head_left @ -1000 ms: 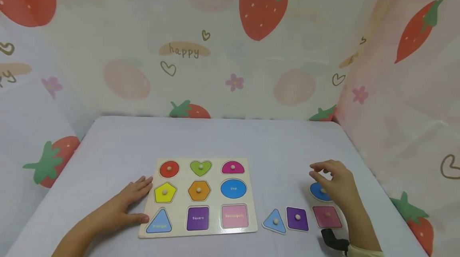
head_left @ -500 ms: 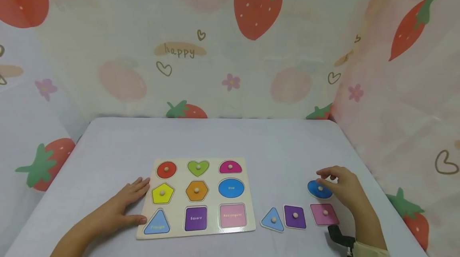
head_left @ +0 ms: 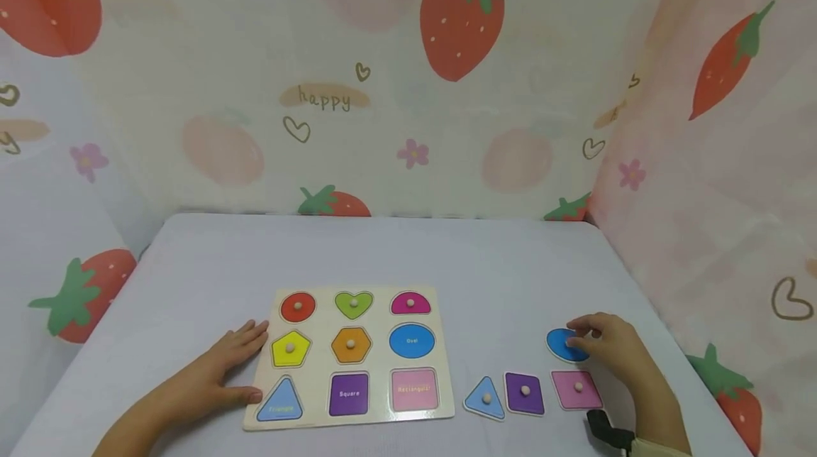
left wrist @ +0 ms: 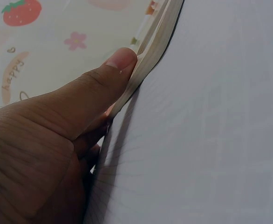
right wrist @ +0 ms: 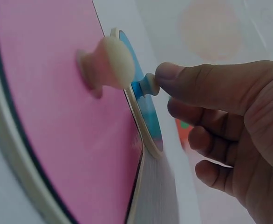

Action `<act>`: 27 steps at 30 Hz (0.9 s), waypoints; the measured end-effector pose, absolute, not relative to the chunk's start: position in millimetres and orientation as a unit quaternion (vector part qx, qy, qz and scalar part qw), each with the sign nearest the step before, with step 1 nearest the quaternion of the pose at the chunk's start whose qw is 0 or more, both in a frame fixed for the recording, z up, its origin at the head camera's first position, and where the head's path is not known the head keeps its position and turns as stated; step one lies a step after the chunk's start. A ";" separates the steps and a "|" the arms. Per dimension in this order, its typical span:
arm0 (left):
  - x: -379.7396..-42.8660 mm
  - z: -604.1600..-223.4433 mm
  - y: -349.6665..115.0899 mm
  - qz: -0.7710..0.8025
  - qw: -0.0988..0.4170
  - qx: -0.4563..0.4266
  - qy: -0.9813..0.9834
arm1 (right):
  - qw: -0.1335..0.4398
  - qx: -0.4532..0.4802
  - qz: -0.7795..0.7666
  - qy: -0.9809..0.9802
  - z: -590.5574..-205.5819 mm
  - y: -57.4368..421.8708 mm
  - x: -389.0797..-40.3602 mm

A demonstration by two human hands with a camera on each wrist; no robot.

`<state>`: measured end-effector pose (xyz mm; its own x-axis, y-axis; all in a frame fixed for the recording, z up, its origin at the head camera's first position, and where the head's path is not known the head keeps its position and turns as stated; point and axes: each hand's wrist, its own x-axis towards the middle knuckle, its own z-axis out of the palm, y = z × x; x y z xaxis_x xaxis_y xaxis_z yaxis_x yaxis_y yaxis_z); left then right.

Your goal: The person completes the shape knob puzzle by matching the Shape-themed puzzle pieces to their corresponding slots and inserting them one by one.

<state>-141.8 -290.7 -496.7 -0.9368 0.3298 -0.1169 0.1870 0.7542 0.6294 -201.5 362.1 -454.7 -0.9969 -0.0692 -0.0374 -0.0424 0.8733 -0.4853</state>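
A wooden puzzle board [head_left: 318, 365] lies on the white table. My left hand [head_left: 207, 375] rests against its left side, fingers spread and thumb [left wrist: 113, 67] on the edge. At the right, my right hand [head_left: 615, 347] has its thumb and index finger at the knob of a blue oval puzzle piece [head_left: 559, 343], pinching it. In the right wrist view the thumb presses that wooden knob [right wrist: 150, 85], and the other fingers curl below. The board's oval slot [head_left: 411, 340] shows printed lettering, as do its triangle, square and rectangle slots.
Near the right hand lie a pink rectangle piece [head_left: 568, 384], a purple square piece [head_left: 518, 400] and a light blue triangle piece [head_left: 480, 406], each with a knob. A black wrist-camera mount [head_left: 606, 431] hangs by the right wrist. Strawberry-print cloth [head_left: 447, 116] walls the table's back and sides.
My right hand has come down and back onto the blue oval piece, its fingers closing at the knob. The left hand stays at the board. The head view has shifted slightly.
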 end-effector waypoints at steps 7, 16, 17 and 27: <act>-139.7 -499.7 -288.3 0.327 0.118 0.135 0.928 | 0.028 -0.031 -0.240 0.970 -461.1 365.2 -201.4; -139.3 -501.0 -289.9 0.324 0.121 0.131 0.929 | 0.060 -0.012 -0.239 0.969 -465.4 362.5 -204.4; -139.3 -500.8 -289.9 0.327 0.123 0.130 0.928 | 0.064 -0.010 -0.240 0.969 -466.0 362.4 -204.0; -141.1 -494.7 -289.1 0.322 0.119 0.133 0.930 | 0.056 -0.018 -0.235 0.970 -465.5 360.0 -203.5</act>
